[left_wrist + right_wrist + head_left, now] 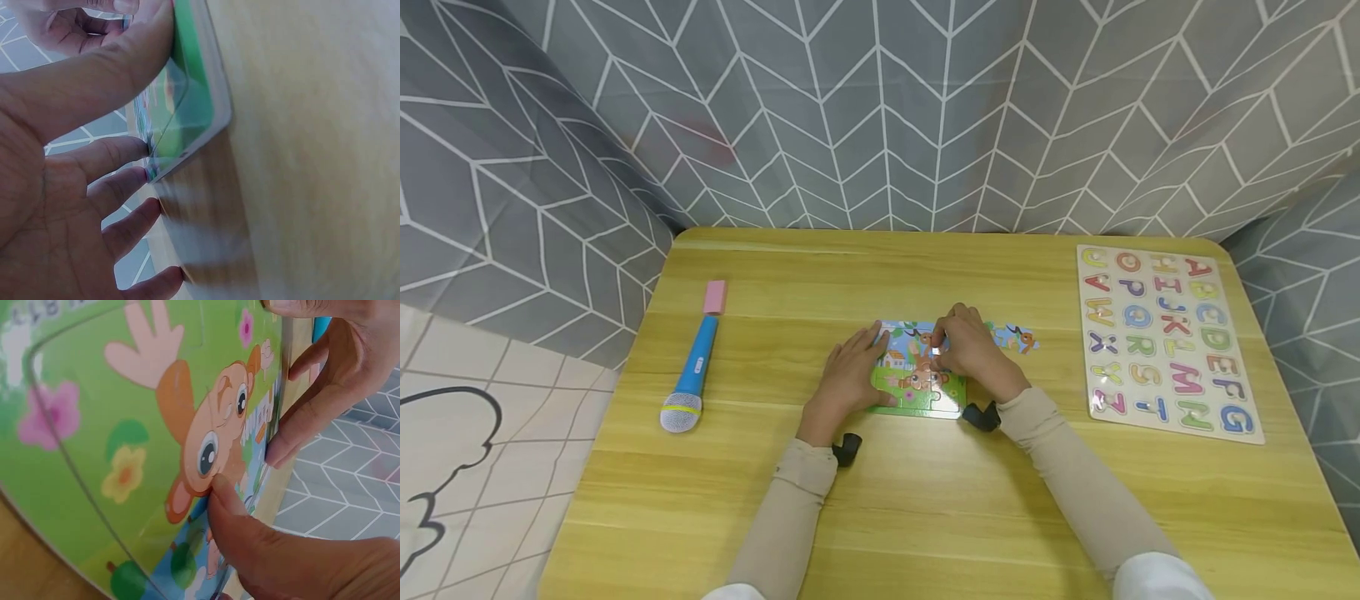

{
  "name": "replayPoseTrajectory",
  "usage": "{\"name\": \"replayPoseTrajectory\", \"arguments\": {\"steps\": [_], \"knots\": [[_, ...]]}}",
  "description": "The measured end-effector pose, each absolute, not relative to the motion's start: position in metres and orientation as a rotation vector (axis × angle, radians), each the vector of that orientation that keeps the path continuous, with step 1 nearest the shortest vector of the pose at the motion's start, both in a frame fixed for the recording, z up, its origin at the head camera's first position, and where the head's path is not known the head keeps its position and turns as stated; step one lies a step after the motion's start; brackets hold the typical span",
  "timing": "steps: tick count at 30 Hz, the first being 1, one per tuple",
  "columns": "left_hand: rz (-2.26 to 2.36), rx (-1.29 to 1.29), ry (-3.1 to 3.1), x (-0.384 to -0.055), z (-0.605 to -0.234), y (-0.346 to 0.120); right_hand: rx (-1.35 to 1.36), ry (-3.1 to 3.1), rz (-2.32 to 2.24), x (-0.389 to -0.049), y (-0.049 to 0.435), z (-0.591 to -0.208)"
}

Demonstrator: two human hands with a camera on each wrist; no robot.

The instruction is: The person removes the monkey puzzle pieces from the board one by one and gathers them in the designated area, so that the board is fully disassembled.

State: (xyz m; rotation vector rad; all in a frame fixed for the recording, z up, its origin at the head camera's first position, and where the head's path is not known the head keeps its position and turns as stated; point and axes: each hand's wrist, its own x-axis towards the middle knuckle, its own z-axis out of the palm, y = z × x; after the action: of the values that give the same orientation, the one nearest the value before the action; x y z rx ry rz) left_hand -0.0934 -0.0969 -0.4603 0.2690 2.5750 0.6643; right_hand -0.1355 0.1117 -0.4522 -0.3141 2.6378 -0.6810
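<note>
A jigsaw puzzle point(910, 402) with a cartoon monkey on green and blue lies flat near the table's middle. Spread along its left side is my left hand point(848, 377); the thumb rests on the front left part, and in the left wrist view the fingertips point(134, 149) reach the board's edge and the table. Over the upper right part, my right hand point(972, 346) bends its thumb and index finger around a puzzle piece point(936, 352), mostly hidden by the fingers. The right wrist view has the thumb point(228, 497) touching the picture beside the monkey's ear.
Loose puzzle pieces point(1018, 337) lie right of the board. Farther right is a wooden alphabet board point(1168, 342). On the left are a blue toy microphone point(697, 358) and a pink block point(716, 297). A patterned grey curtain point(880, 117) hangs behind the table point(880, 517).
</note>
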Motion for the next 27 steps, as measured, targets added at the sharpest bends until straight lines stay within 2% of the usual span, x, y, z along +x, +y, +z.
{"name": "replayPoseTrajectory", "arguments": {"steps": [27], "knots": [[0.657,0.284,2.586,-0.092,-0.462,-0.099,-0.404,2.655,-0.977,-0.126,0.126,-0.461]]}}
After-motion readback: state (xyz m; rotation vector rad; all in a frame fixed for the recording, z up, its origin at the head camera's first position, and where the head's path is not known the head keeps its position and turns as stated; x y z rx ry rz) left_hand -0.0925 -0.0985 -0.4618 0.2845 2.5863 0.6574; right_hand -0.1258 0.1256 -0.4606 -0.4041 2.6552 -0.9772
